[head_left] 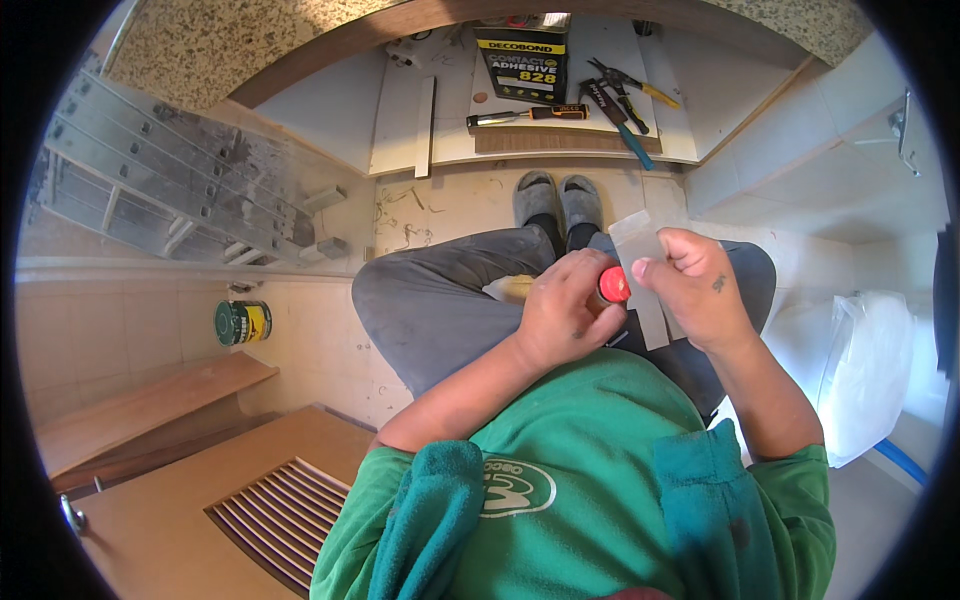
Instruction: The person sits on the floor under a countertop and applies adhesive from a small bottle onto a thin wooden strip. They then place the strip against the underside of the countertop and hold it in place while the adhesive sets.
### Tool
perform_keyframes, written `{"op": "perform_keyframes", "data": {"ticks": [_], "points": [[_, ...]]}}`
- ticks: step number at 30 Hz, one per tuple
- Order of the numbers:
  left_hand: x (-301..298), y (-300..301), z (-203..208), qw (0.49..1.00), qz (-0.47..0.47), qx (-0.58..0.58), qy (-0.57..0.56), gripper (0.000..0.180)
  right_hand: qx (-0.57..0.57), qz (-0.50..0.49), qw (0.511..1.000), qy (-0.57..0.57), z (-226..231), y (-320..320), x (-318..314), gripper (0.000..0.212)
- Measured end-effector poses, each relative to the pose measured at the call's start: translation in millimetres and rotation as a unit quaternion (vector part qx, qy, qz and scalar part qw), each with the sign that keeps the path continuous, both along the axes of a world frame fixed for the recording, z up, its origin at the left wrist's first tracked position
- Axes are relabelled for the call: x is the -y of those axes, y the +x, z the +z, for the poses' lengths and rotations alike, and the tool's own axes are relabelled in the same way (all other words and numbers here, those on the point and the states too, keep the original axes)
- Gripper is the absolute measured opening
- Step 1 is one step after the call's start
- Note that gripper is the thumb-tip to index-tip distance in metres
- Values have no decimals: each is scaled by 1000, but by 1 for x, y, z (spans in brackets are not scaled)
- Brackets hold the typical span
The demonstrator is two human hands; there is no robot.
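Note:
Above my lap, my left hand point(565, 315) is closed around a small bottle with a red cap point(614, 285). Most of the bottle is hidden by the fingers. A pale yellow shape point(510, 289) shows under this hand, and I cannot tell if it belongs to the bottle. My right hand point(702, 295) pinches a thin, flat, pale strip point(632, 240) between thumb and curled fingers. The strip stands beside the red cap, very close to it. A second narrow pale piece point(652, 325) hangs below the right hand.
Ahead, inside an open cabinet, are a black adhesive can point(523, 65), a chisel point(530, 115), pliers point(625, 95) and a blue-handled tool point(620, 125). A ladder point(150, 185), green tin point(243, 323) and slatted door panel point(290, 515) lie left. A plastic bag point(868, 375) is right.

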State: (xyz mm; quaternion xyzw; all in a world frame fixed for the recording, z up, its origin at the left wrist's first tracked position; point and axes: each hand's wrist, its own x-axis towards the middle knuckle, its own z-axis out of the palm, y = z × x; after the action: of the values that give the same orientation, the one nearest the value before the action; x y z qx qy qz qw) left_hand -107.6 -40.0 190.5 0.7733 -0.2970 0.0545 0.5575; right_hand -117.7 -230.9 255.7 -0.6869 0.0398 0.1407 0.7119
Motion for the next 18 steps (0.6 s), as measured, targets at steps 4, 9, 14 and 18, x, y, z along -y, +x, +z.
{"op": "perform_keyframes", "data": {"ticks": [4, 9, 14, 18], "points": [[1, 3, -1, 1000, -4, -3, -4, 37, -1, 1, 999, -42, 9, 4, -7, 8], [-3, 3, -2, 999, -28, -19, 28, 38, -1, 29, 998, -48, 11, 9, -6, 9], [-3, -1, -1, 998, -50, -31, 27, 38, 9, 74, 990, -120, 4, 11, -4, 11], [-2, 5, 0, 995, -57, -80, -15, 35, 18, 25, 998, -46, 23, 16, -5, 14]]}}
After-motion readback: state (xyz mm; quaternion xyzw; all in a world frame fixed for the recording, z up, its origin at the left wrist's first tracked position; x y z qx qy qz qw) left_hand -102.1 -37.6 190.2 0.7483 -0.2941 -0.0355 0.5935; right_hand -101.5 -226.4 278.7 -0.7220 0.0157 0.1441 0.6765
